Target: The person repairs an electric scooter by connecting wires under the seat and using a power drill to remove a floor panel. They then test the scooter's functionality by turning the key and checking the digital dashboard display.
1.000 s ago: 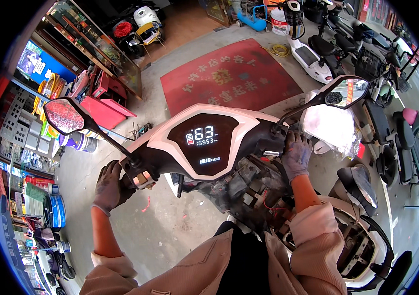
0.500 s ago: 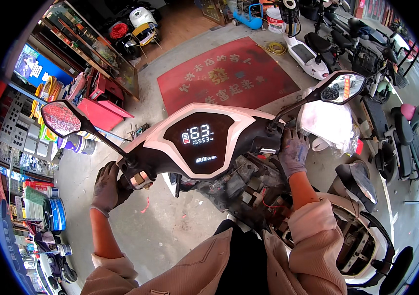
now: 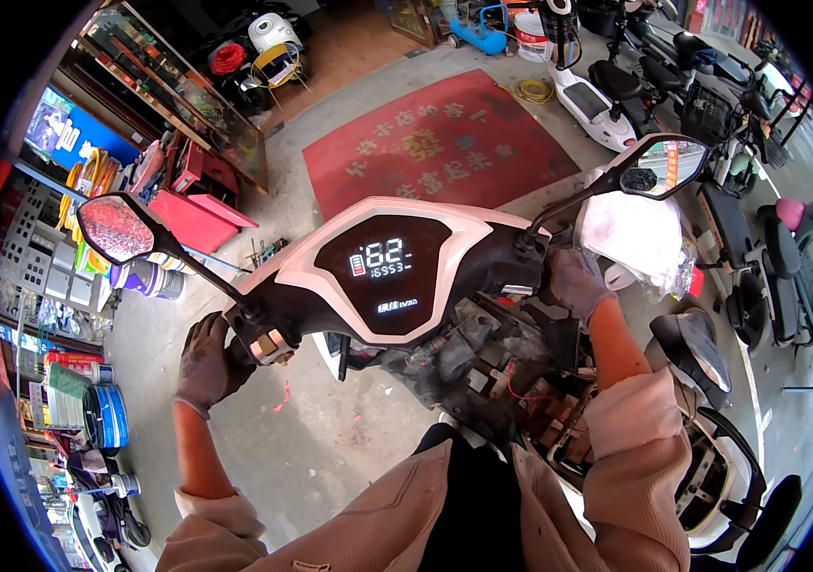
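Note:
I stand over a pale pink and black electric scooter with its lit dashboard [image 3: 384,272] between my arms. My left hand [image 3: 204,362], in a grey work glove, is wrapped round the left handlebar grip beside the switch block [image 3: 271,345]. Gloved likewise, my right hand [image 3: 580,286] closes round the right handlebar grip, which is mostly hidden under its fingers. Below the dashboard the body panels are off, so wiring and dark inner parts [image 3: 483,357] lie bare. A left mirror [image 3: 118,229] and a right mirror [image 3: 664,170] stick out on stalks.
Ahead lies a red floor mat [image 3: 440,138]. Red tool cabinets [image 3: 198,214] and packed shelves line the left. A blue air compressor [image 3: 481,34] stands at the back. Parked scooters [image 3: 607,114] crowd the right, near a detached scooter seat [image 3: 690,353].
My right wrist has rolled on the grip, with the forearm and sleeve swinging outward to the right. The dashboard's large reading has dropped slightly. My left hand stays where it was.

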Available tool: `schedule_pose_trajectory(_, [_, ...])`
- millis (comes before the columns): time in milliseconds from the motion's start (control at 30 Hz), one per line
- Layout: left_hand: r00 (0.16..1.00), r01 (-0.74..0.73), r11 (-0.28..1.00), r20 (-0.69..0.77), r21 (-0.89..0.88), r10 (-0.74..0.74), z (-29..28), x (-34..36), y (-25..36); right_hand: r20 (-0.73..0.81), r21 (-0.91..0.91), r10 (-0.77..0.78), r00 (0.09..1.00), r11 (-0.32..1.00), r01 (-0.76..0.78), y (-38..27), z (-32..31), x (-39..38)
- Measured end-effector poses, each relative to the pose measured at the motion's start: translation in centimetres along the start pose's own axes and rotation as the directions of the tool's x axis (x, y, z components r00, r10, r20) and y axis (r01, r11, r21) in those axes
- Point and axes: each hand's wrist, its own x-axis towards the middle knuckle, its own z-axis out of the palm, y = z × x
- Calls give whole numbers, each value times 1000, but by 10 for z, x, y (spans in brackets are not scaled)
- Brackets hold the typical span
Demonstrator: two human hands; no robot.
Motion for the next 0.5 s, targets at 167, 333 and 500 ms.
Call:
schedule_pose_trajectory(167, [999, -47, 999, -1, -19, 47, 3, 6, 4, 157, 77, -34, 987, 997, 22, 33, 10, 29])
schedule_pose_trajectory(333, [998, -53, 998, -39, -16, 52, -1, 2, -1, 213, 86, -142, 967, 988, 126, 43, 26, 45])
schedule_pose_trajectory(500, [996, -87, 982, -50, -166, 80, 23, 15, 3, -161, 38, -491, 856, 864, 502, 121, 79, 56])
